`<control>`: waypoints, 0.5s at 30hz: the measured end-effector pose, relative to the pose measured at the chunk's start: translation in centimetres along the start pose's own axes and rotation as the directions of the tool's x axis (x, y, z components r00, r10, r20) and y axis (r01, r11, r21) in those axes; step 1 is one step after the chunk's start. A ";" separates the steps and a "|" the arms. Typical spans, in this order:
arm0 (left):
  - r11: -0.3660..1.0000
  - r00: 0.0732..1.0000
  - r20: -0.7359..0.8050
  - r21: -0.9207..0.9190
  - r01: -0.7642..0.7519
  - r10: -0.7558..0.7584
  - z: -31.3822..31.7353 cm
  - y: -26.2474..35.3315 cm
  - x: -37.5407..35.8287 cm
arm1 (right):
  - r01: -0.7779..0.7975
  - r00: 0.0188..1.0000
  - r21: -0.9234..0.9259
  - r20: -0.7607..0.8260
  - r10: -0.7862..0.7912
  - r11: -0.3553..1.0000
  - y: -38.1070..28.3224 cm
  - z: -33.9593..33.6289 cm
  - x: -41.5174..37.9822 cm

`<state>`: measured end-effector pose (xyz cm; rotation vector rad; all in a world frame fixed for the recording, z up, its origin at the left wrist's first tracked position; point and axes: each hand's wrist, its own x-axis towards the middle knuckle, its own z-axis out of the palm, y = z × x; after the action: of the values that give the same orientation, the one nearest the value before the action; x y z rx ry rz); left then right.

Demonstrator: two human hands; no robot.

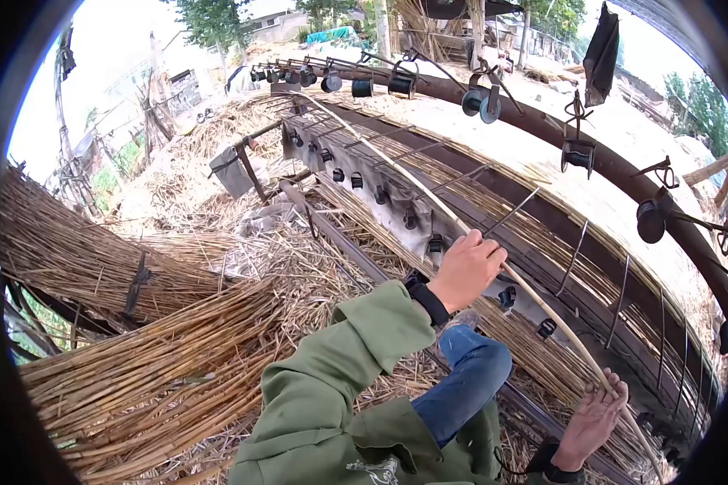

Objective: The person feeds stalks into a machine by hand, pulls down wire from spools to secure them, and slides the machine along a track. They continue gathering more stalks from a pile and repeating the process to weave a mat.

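A long, pale reed stalk [542, 308] lies slantwise along a long metal frame, from the far end down to the lower right. My left hand [467, 271] is closed around it near its middle, with the fingers wrapped over the top. Lower on the right, my right hand [594, 416] grips the same reed near its close end between thumb and fingers. Beneath the reed run dark metal rails [493, 214] with thin upright rods [615, 311]. More reeds lie between the rails. Small black spools [435, 242] hang along the frame's near side, close to my left hand.
A curved rusty pipe [534, 121] arches along the far side, carrying several wire spools [578, 153]. Reed bundles [162, 356] are piled at left, beside a rolled reed mat [81, 250]. Loose straw [299, 275] covers the ground. My bent knee [477, 368] is beside the frame.
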<state>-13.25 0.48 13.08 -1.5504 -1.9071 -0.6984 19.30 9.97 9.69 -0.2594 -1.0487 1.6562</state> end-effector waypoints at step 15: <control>0.986 0.995 -0.077 -0.144 -0.081 0.070 0.4 0.9 0.6 | 0.275 0.823 0.002 -0.517 -0.235 0.961 -6.6 -3.6 0.8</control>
<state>-12.48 1.28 13.26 -1.6553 -1.7687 -0.8659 25.77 12.45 12.77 -0.4605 -0.5802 1.2765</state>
